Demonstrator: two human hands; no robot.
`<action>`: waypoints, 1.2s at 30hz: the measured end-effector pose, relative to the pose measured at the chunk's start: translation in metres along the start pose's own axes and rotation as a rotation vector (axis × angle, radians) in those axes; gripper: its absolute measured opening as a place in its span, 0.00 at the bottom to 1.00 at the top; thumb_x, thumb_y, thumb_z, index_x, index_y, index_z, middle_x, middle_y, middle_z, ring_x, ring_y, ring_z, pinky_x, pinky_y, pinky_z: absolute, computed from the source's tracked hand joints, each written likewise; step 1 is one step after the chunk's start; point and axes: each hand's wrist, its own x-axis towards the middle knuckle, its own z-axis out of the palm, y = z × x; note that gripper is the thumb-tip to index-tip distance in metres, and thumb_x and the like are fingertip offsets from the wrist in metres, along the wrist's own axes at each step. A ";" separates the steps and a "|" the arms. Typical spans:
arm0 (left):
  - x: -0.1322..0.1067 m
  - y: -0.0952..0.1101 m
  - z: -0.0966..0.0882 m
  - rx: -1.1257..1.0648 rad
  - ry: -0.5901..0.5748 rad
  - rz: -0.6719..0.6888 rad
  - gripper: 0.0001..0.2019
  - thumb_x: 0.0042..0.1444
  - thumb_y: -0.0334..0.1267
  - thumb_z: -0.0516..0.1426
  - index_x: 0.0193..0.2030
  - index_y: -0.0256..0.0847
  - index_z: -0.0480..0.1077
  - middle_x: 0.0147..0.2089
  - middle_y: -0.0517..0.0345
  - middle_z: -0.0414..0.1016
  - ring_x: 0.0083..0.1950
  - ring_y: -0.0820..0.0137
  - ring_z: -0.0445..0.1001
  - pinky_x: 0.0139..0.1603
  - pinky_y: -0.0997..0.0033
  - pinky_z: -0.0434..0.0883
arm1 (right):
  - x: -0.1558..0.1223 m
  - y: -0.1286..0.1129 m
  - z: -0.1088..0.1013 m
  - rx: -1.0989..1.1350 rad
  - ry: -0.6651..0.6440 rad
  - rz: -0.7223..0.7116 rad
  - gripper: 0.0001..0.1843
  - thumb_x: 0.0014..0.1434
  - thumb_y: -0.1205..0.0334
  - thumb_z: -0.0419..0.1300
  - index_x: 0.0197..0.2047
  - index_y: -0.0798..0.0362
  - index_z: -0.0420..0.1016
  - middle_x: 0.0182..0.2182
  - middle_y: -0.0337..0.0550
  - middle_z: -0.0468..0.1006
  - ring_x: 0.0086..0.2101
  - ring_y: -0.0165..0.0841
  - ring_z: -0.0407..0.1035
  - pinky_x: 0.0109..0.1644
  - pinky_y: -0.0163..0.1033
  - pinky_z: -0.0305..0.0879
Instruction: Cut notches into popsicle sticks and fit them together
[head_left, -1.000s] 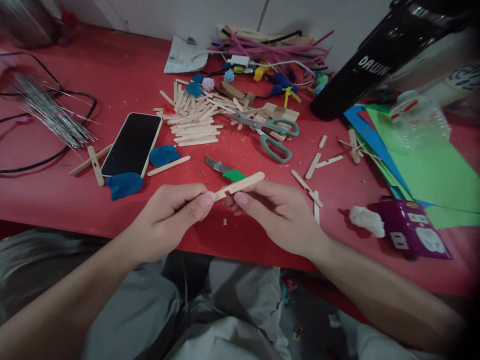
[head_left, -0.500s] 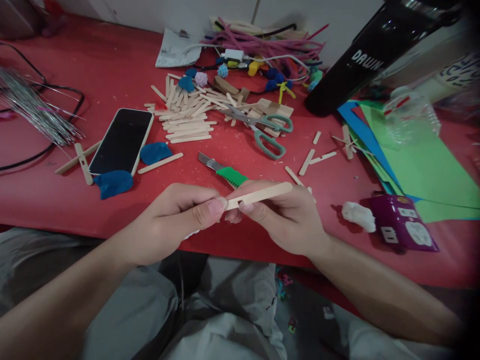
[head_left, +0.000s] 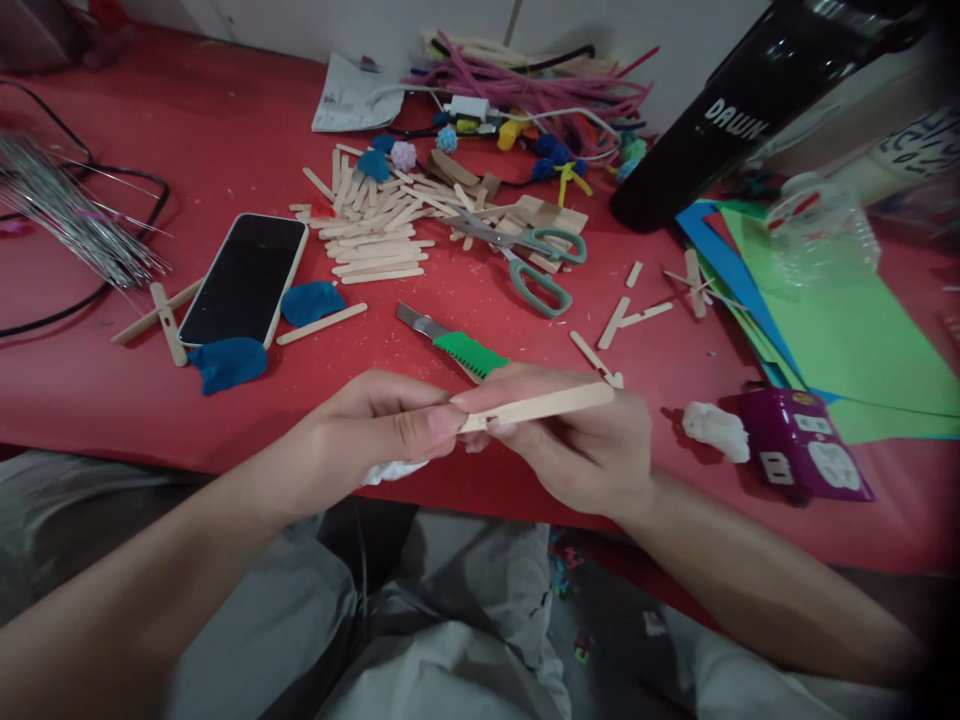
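Observation:
Between my two hands is a wooden craft stick with a small notch cut near its middle. My left hand pinches its left end with thumb and fingers. My right hand grips it near the notch, thumb below, and the rounded right end lies over that hand. Something white shows under my left hand; what it is I cannot tell. Just beyond the hands lies a green utility knife with its blade out, its rear end hidden by my right hand.
Behind the knife are scissors and a pile of craft sticks. A phone and blue pieces lie left. Cut stick bits, white clay, a purple packet, coloured paper and a black bottle are right.
The craft stick and both hands have shifted slightly right and down. The stick's right end now reaches further right. More of the white thing shows beneath my left hand.

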 end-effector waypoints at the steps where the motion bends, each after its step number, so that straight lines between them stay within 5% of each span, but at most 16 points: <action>1: 0.000 0.001 0.001 -0.040 -0.013 0.001 0.12 0.55 0.45 0.57 0.29 0.38 0.73 0.17 0.66 0.51 0.19 0.79 0.47 0.18 0.74 0.45 | 0.000 0.001 0.000 0.009 0.003 -0.014 0.16 0.64 0.74 0.58 0.51 0.50 0.78 0.36 0.41 0.82 0.32 0.26 0.76 0.37 0.34 0.74; 7: 0.003 0.002 0.004 -0.228 -0.078 0.037 0.16 0.53 0.43 0.61 0.21 0.35 0.67 0.17 0.68 0.51 0.19 0.82 0.48 0.18 0.77 0.46 | -0.002 0.004 0.000 0.061 0.027 -0.077 0.18 0.62 0.78 0.58 0.50 0.53 0.79 0.34 0.43 0.82 0.30 0.26 0.75 0.36 0.32 0.74; 15: 0.002 -0.003 -0.002 -0.239 -0.107 0.074 0.12 0.60 0.39 0.58 0.29 0.35 0.74 0.19 0.67 0.53 0.20 0.82 0.49 0.19 0.78 0.48 | -0.002 0.006 0.001 -0.025 0.030 -0.095 0.23 0.61 0.79 0.58 0.56 0.50 0.77 0.34 0.43 0.82 0.30 0.26 0.75 0.35 0.32 0.74; 24: 0.001 -0.006 -0.006 -0.065 -0.068 0.167 0.20 0.63 0.43 0.56 0.22 0.36 0.63 0.20 0.67 0.54 0.21 0.82 0.50 0.19 0.77 0.46 | -0.001 -0.007 0.004 -0.027 0.054 0.083 0.18 0.64 0.74 0.57 0.51 0.48 0.79 0.32 0.39 0.82 0.28 0.24 0.76 0.32 0.28 0.75; 32: 0.001 0.001 0.001 0.069 -0.006 0.258 0.18 0.65 0.34 0.52 0.21 0.35 0.63 0.19 0.67 0.56 0.20 0.84 0.51 0.18 0.80 0.47 | -0.001 -0.010 0.007 0.208 0.074 0.253 0.16 0.64 0.74 0.56 0.46 0.48 0.82 0.30 0.38 0.82 0.27 0.24 0.75 0.31 0.26 0.75; 36: 0.002 -0.001 0.003 0.100 0.028 0.288 0.17 0.64 0.34 0.52 0.22 0.35 0.65 0.23 0.64 0.65 0.23 0.83 0.59 0.22 0.81 0.55 | -0.001 -0.010 0.007 0.278 0.098 0.315 0.14 0.64 0.72 0.58 0.46 0.49 0.82 0.28 0.38 0.81 0.25 0.24 0.75 0.29 0.27 0.75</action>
